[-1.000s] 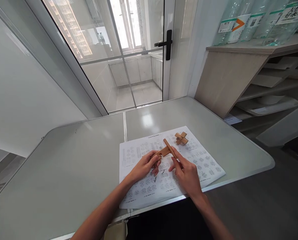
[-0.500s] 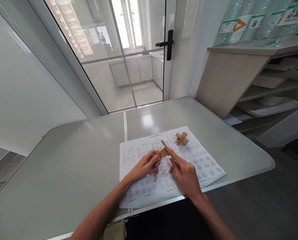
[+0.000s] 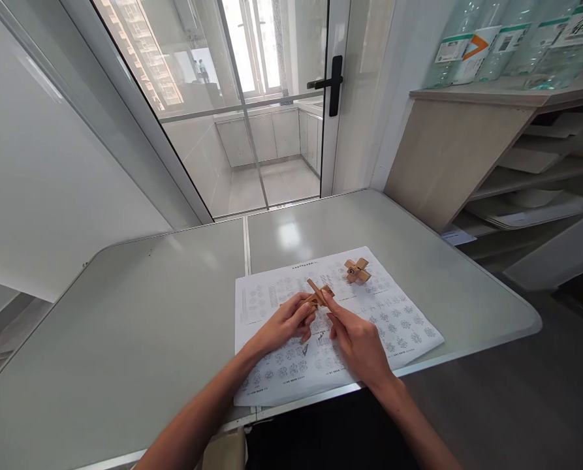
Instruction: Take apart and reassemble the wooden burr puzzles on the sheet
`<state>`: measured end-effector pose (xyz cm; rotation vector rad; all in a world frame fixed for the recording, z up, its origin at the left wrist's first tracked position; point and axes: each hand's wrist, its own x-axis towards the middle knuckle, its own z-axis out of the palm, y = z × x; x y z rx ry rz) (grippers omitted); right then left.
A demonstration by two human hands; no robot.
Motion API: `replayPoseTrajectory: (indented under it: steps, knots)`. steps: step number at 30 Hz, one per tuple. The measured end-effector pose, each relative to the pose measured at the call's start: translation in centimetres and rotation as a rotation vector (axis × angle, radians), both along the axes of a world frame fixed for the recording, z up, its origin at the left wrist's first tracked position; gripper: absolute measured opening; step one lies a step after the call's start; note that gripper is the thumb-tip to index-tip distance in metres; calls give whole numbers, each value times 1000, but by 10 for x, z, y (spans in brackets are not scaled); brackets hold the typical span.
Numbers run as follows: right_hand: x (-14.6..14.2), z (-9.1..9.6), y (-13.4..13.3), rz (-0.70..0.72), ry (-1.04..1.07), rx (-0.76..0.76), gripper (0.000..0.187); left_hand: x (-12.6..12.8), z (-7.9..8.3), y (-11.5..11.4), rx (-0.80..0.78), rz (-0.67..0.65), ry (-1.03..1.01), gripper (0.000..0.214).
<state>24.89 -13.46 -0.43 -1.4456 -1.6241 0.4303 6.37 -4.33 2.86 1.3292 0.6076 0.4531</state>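
Above the printed paper sheet [image 3: 250,338], my left hand [image 3: 287,321] is closed around notched wooden puzzle pieces [image 3: 326,290], partly hidden by its fingers. My right hand [image 3: 362,339] pinches a slim wooden stick [image 3: 313,286] that lies crosswise against those pieces; thumb and forefinger are at its near end. How far the parts interlock is too small to tell. Beyond the hands, a cross-shaped wooden burr puzzle [image 3: 357,270] rests on the sheet's far right part. Rows of small diagrams cover the paper.
The grey-green table [image 3: 139,339] has a pale seam strip [image 3: 246,248] running across it. Behind it stands a glass door with a black handle [image 3: 335,85]. At the right, a wooden shelf unit [image 3: 448,143] carries large clear bottles [image 3: 509,49].
My right hand has brought the stick slightly left and down, closer to my left hand, so it now lies across the held pieces. The puzzle on the paper stays put.
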Motion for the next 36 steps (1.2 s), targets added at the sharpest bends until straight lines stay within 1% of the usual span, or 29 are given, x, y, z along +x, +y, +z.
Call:
replayPoseTrajectory:
  steps: [4, 11, 13, 17, 23, 27, 29, 33, 36]
  knots:
    - [1, -2, 0, 7, 5, -5, 49, 0, -2, 0, -1, 5, -17, 44]
    - [1, 0, -1, 32, -34, 12, 49, 0, 2, -2, -3, 4, 4, 43]
    - [1, 1, 0, 50, -54, 21, 49, 0, 0, -1, 2, 5, -10, 43]
    - [1, 0, 0, 45, -57, 33, 49, 0, -5, 0, 7, -1, -32, 41]
    - [1, 2, -1, 67, -41, 26, 49, -1, -5, 0, 5, -7, -26, 41]
    - [0, 5, -1, 104, -48, -6, 50, 0, -7, 0, 0, 5, -30, 39]
    - [0, 5, -1, 94, -52, -20, 50, 0, -8, 0, -5, 11, -33, 39]
    - [-1, 3, -1, 67, -46, -26, 49, 1, -4, -1, -8, 17, -26, 41]
    - [-1, 4, -1, 74, -10, -29, 49, 2, 1, -2, -6, 18, -9, 42]
